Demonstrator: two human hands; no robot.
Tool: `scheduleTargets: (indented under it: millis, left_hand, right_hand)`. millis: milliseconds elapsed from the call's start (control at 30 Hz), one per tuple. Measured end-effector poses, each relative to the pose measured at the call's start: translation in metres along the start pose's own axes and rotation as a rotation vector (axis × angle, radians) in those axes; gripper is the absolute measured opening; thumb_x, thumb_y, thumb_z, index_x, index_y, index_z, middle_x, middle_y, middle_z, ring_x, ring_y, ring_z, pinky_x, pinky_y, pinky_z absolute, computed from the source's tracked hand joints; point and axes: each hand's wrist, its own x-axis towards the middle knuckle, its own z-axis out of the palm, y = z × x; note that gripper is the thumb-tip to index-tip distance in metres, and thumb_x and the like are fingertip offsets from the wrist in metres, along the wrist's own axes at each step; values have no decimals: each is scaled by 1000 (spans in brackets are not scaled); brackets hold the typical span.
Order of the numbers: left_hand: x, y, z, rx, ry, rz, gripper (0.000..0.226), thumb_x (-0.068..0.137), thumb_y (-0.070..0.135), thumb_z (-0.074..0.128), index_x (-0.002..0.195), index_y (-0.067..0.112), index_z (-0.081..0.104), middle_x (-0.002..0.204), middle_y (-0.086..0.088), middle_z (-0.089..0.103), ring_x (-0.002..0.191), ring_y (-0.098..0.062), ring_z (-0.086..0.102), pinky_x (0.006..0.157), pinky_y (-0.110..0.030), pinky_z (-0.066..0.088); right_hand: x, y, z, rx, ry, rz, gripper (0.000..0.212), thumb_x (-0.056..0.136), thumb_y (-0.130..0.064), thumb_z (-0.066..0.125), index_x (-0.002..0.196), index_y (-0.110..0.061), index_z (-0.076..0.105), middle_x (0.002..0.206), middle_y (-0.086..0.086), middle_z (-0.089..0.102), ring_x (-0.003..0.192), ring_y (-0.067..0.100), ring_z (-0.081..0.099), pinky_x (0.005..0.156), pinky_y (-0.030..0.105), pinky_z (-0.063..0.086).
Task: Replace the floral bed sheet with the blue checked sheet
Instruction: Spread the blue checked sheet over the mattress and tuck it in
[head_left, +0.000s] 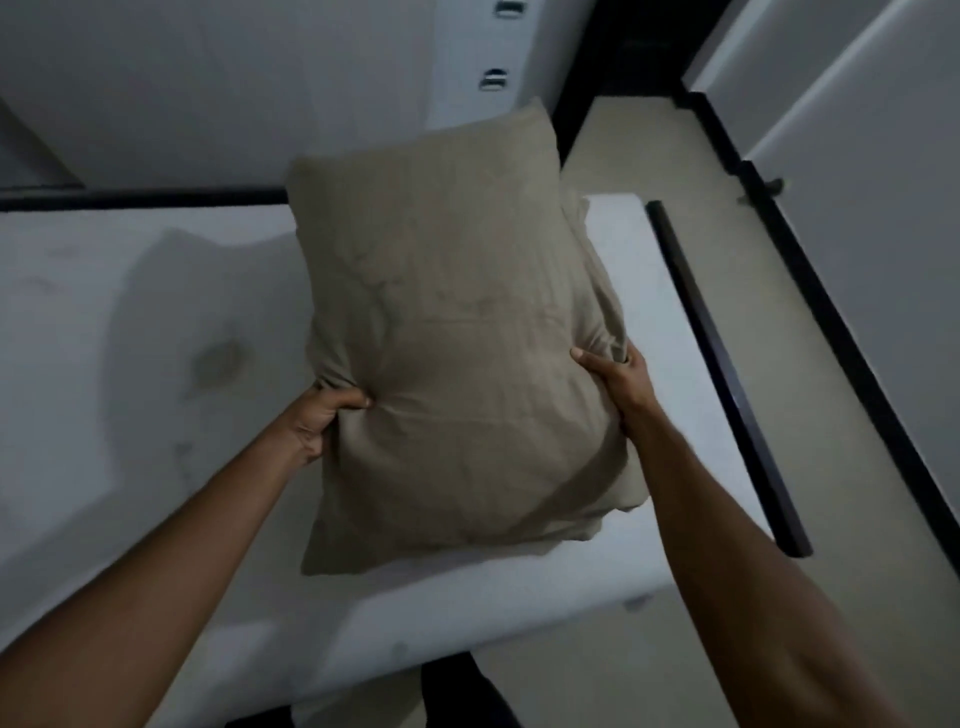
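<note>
I see left hand, right hand each gripping pillow side edge; long axis points away from hands, above white mattress.

The tan pillow hides much of my left grip and right grip, and part of the bare mattress. The mattress runs off the left edge. The metal handles are blurry.
</note>
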Motion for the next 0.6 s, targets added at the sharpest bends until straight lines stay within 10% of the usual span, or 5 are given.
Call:
scheduleTargets:
  millis: [233, 400, 600]
  left_hand:
    - [88, -72, 207, 228, -64, -10, 68, 46, 5, 72, 114, 6, 65, 112, -13, 71, 104, -28, 66, 89, -36, 56]
    - [135, -151, 271, 722, -34, 36, 91, 71, 14, 75, 149, 12, 30, 137, -6, 51, 124, -22, 52, 107, -38, 44]
    - [156, -171, 237, 867, 23, 58, 73, 70, 15, 65, 140, 20, 45, 126, -7, 63, 114, -24, 61, 97, -33, 49]
  right_hand:
    - [41, 21, -187, -187, 109, -30, 72, 90, -43, 70, 150, -25, 34, 150, -15, 42, 133, 4, 45, 102, 12, 35]
    - [59, 110, -170, -706, 12, 39, 90, 82, -80, 50, 156, -44, 14, 167, 0, 10, 153, 24, 11, 122, 43, 15]
    - [35, 154, -97, -961, 117, -42, 87, 81, -87, 30, 155, -48, 3, 168, 4, -4, 154, 28, -5, 119, 62, 0]
